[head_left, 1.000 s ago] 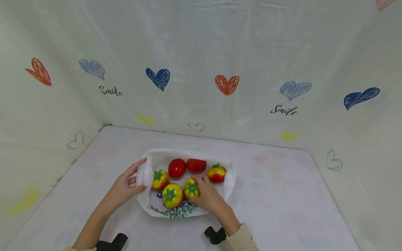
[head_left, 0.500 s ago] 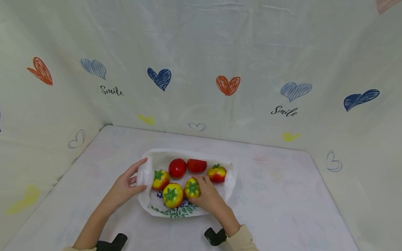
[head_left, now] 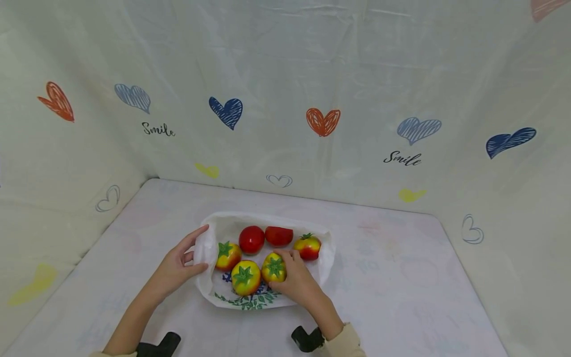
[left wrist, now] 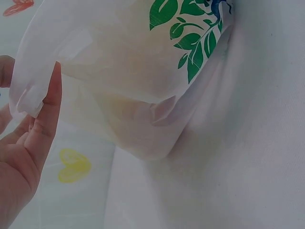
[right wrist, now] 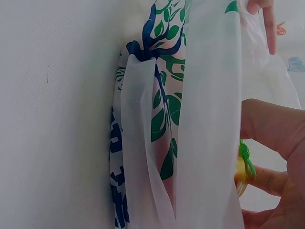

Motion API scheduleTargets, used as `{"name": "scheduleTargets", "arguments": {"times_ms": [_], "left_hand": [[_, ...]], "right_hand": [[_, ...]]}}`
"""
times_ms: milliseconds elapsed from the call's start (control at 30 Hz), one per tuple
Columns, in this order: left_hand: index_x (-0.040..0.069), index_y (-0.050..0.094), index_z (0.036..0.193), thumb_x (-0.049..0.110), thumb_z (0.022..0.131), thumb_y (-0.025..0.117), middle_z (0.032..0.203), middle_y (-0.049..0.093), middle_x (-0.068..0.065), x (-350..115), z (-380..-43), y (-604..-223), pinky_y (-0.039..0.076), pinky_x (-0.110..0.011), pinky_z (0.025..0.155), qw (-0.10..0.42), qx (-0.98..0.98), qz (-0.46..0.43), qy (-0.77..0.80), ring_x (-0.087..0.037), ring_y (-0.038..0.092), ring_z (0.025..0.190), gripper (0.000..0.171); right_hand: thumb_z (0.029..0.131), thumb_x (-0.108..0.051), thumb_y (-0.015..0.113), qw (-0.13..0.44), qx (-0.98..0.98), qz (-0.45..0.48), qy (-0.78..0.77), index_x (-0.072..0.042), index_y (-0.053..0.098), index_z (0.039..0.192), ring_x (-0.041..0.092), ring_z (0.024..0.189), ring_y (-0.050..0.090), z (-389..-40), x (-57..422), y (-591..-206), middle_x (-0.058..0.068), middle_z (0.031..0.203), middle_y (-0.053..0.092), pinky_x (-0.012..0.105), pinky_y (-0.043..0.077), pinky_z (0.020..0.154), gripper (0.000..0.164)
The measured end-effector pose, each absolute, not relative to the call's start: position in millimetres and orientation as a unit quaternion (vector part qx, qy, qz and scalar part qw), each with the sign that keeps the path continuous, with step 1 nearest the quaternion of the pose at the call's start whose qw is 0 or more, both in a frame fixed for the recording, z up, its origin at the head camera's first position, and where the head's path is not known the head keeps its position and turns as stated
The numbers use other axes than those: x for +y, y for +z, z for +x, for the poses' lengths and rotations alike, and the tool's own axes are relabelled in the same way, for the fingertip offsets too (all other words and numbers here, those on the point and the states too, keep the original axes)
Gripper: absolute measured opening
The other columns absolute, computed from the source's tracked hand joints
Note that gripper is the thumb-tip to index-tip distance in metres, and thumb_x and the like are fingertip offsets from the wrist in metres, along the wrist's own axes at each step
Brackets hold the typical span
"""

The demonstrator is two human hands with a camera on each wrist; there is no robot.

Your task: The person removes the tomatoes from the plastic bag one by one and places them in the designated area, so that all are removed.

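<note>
A white plastic bag [head_left: 221, 301] with a green leaf print lies open on the table, holding several tomatoes. My left hand [head_left: 176, 267] pinches the bag's left edge; in the left wrist view the film runs between thumb and fingers. Inside the bag, my right hand [head_left: 296, 281] grips a yellow-green tomato [head_left: 273, 267] with a green star-shaped top. Beside it sits a larger yellow tomato [head_left: 246, 278]. A yellow-red tomato [head_left: 228, 256] is at the left and another yellow-red tomato [head_left: 307, 246] at the right. Towards the back lie a red tomato [head_left: 252, 240] and a flat-topped red piece [head_left: 279, 236].
The bag stands mid-table on a white tabletop [head_left: 392, 287]. Behind the table hangs a pale curtain [head_left: 276, 64] printed with hearts and "Smile". Black straps with stubs [head_left: 308, 338] are on both wrists.
The tomato in my right hand has shifted very slightly to the right. The left hand and the bag hold still.
</note>
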State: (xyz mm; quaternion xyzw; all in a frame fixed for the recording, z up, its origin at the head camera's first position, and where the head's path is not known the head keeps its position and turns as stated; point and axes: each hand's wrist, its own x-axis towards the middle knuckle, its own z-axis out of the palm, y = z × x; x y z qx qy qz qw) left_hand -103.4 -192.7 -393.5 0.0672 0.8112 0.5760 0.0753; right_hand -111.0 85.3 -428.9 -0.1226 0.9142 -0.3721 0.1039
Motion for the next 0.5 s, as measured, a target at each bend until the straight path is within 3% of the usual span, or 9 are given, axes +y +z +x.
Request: {"name": "scheduleTargets", "arguments": {"times_ms": [500], "left_hand": [[0.013,0.024,0.148,0.001,0.082,0.065,0.145,0.027,-0.026,-193.5,-104.3,-393.3,0.057,-0.035,0.076,0.073,0.810,0.069,0.578,-0.048,0.049,0.117,0.078]], "right_hand": [[0.075,-0.025,0.074,0.076,0.898,-0.107,-0.419,-0.016,0.040,0.136,0.028,0.108,0.051,-99.2,92.3,-419.6,0.013,0.122,0.041,0.046,0.054,0.085,0.071]]}}
